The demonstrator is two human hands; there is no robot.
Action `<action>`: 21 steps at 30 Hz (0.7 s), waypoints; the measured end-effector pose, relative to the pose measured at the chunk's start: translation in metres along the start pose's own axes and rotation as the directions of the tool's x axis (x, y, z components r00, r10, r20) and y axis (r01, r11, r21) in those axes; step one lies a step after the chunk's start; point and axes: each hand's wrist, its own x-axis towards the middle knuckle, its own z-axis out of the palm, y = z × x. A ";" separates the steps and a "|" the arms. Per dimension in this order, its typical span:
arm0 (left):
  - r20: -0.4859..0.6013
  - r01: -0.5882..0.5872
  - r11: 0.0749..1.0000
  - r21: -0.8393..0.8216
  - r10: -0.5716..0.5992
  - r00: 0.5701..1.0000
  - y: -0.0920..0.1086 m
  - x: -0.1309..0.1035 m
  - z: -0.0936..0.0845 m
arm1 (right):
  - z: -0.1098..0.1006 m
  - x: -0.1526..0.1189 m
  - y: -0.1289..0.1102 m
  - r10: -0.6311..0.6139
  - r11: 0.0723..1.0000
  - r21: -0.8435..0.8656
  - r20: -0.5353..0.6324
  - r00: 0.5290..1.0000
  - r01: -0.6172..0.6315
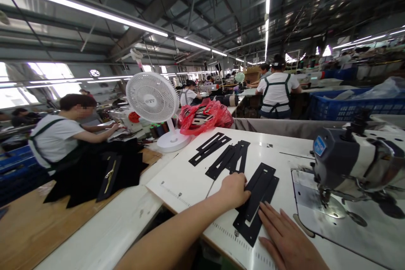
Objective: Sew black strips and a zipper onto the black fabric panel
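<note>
Several black slotted strips [261, 194] overlap in a pile on the white table near its front edge. At the pile's left side is my left hand [234, 190], its fingers curled and pressed together at the strips; what lies between them is hidden. My right hand [281, 236] rests at the pile's lower right, fingers stretched out, with the fingertips touching the strips' edge. Farther back on the table lie a middle group of black strips [221, 161] and another black slotted group [207, 147].
A sewing machine [357, 164] stands at the right. Behind the strips are a white fan [172, 140] and a red plastic bag [205, 120]. Dark fabric [85, 177] lies on the left table beside a seated person. Blue crates stand at the back right.
</note>
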 end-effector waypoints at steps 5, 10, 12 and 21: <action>0.056 0.018 0.999 0.038 -0.020 0.998 -0.006 -0.003 -0.006 | 0.005 -0.001 -0.002 0.039 0.998 0.043 -0.018 0.999 -0.038; -0.014 0.009 1.000 0.005 -0.009 1.000 -0.006 -0.012 -0.009 | 0.003 0.000 -0.003 0.042 0.997 0.072 -0.005 0.999 -0.041; -0.041 0.007 1.000 -0.004 -0.007 0.999 -0.002 -0.013 -0.008 | -0.002 0.001 -0.004 0.020 0.999 0.046 0.002 1.000 -0.020; -0.112 -0.008 0.993 -0.116 -0.005 0.994 0.003 -0.021 0.006 | -0.016 -0.002 -0.007 0.023 0.999 0.042 0.017 1.000 -0.023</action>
